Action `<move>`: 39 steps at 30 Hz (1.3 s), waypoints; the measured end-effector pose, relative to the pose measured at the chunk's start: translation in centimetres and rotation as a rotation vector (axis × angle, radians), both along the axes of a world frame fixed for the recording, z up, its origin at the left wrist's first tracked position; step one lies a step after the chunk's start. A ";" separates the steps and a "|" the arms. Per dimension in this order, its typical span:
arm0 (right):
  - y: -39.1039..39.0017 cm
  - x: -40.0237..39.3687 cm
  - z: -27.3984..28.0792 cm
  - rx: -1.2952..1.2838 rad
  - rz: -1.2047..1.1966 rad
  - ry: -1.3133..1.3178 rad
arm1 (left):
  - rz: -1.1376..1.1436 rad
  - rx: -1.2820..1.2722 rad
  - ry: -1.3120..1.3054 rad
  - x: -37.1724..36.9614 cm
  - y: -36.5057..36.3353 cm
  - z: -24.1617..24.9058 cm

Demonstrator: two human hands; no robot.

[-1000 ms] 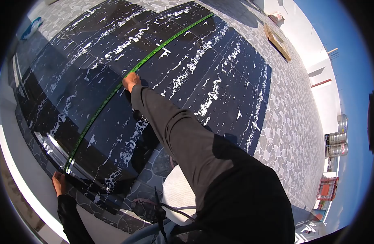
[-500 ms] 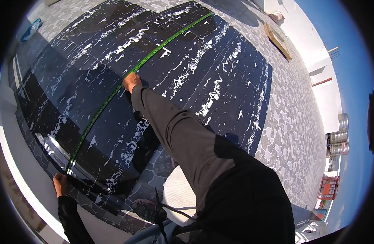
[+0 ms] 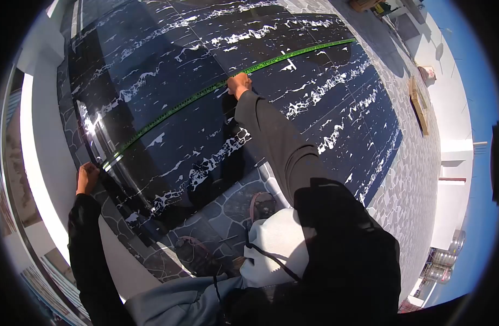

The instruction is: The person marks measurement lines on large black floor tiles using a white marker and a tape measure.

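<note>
A bright green measuring tape (image 3: 176, 110) stretches across shiny black slabs with white veining (image 3: 200, 130), which lie edge to edge on the ground. At the slabs' near-left edge, my left hand (image 3: 87, 178) is closed, its fingers pinching the tape's end. My right hand (image 3: 239, 85) grips the tape partway along, just over the dark surface. Beyond it the tape runs on to the far right edge of the slabs. A small white mark (image 3: 288, 66) shows beside the tape there. Seams between the slabs are visible.
Grey stone-patterned paving (image 3: 418, 168) surrounds the slabs. A low white wall (image 3: 43, 157) runs close by on the left. A wooden frame (image 3: 418, 106) lies at the right, near another white wall (image 3: 455, 122). My shoes (image 3: 262, 205) stand by the slabs' near edge.
The view has turned and shifted, so the slabs and tape appear further right and higher. Both hands keep their places on the tape.
</note>
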State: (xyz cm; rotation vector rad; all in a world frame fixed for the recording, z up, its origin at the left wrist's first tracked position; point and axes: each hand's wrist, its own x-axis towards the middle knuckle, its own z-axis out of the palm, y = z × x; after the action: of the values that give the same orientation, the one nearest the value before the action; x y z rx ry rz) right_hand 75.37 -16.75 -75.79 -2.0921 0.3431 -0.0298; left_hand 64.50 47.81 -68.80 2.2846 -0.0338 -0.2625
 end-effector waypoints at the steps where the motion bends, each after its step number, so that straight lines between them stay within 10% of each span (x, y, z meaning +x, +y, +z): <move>1: 1.6 -0.1 2.7 -0.131 -0.157 0.175 | 0.062 -0.490 0.172 0.6 2.8 -3.4; 2: 5.0 0.2 9.0 -0.136 -0.338 0.412 | -0.004 0.069 0.019 -0.7 -1.2 2.6; 5: 4.9 1.0 7.7 -0.085 -0.318 0.355 | 0.033 0.252 -0.031 -0.8 -0.8 2.7; 31: 3.9 1.6 6.0 0.007 -0.278 0.359 | 0.116 0.524 0.283 -0.2 -0.3 4.4; 39: 4.4 1.6 6.1 -0.064 -0.341 0.361 | 0.089 0.453 -0.039 -1.0 0.0 2.4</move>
State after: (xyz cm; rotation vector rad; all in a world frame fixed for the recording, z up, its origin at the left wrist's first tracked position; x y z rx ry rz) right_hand 76.92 -12.37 -69.66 -2.0759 0.9252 0.1380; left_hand 63.55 47.79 -66.44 2.7326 0.1193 -0.1928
